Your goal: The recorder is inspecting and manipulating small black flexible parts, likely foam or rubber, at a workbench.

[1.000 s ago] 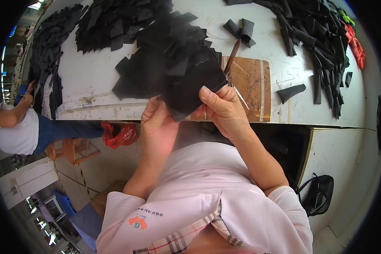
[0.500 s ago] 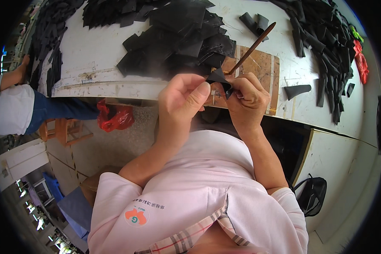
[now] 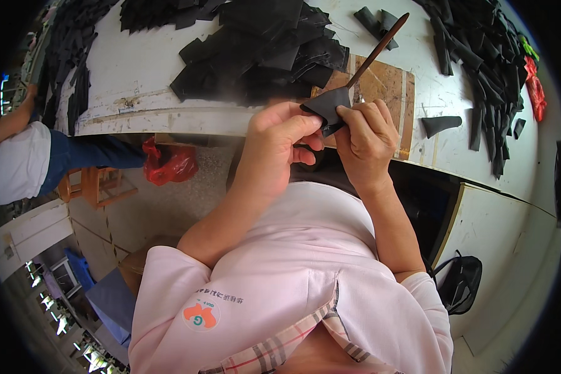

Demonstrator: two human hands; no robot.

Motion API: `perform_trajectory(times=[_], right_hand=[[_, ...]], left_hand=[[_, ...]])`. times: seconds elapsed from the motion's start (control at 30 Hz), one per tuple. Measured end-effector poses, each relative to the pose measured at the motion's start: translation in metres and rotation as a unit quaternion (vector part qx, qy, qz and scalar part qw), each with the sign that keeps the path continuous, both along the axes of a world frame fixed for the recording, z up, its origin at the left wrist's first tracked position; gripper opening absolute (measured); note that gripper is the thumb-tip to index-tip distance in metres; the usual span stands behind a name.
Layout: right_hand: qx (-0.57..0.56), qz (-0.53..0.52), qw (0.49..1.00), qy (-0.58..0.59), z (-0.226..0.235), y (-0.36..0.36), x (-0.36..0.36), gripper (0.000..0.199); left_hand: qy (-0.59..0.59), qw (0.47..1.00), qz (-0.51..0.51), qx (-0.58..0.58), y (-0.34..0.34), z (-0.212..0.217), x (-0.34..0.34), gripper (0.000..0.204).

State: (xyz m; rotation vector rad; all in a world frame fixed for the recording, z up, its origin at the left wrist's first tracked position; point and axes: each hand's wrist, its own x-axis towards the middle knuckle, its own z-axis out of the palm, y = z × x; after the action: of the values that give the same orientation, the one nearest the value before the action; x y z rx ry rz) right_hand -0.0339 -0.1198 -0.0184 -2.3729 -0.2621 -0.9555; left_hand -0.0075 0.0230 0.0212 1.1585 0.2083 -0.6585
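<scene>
The white table (image 3: 137,75) ran across the top of my view, its near edge scuffed and stained. A pale cabinet (image 3: 492,234) stood below its right end, and speckled floor (image 3: 202,187) showed at lower left. On the tabletop I had three dark heaps: flat black pieces (image 3: 255,56) in the middle, narrow rolled pieces (image 3: 464,53) to the right, and a long pile (image 3: 68,40) to the left. Near that last one, a co-worker (image 3: 19,159) in a white top and blue trousers had an arm out toward the table. A worn brown board (image 3: 386,93) lay on the near side, taped along its right part. Below the table I could make out a wooden stool (image 3: 96,186), a red plastic bag (image 3: 168,163) and a black bag (image 3: 464,283) by the cabinet.

The left hand (image 3: 280,137) and right hand (image 3: 368,134) met above the near edge. A pointed brown stick (image 3: 380,47) slanted up behind them; what held it, I couldn't tell. Between the hands, in front of the board, was the bent black piece (image 3: 335,103). The left thumb and fingers pinched its left side; the right ones closed on its right.
</scene>
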Motion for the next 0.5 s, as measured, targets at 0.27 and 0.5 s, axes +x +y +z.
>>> perform_trajectory(times=[0.27, 0.5], right_hand=[[-0.163, -0.009, 0.984, -0.077, -0.004, -0.002, -0.003, 0.017], [-0.185, 0.001, 0.980, -0.067, -0.008, -0.003, -0.005, 0.013]], left_hand=[[-0.014, 0.999, 0.031, 0.015, -0.004, -0.009, -0.001, 0.018], [-0.132, 0.985, 0.028, 0.108, -0.009, -0.007, -0.005, 0.016]])
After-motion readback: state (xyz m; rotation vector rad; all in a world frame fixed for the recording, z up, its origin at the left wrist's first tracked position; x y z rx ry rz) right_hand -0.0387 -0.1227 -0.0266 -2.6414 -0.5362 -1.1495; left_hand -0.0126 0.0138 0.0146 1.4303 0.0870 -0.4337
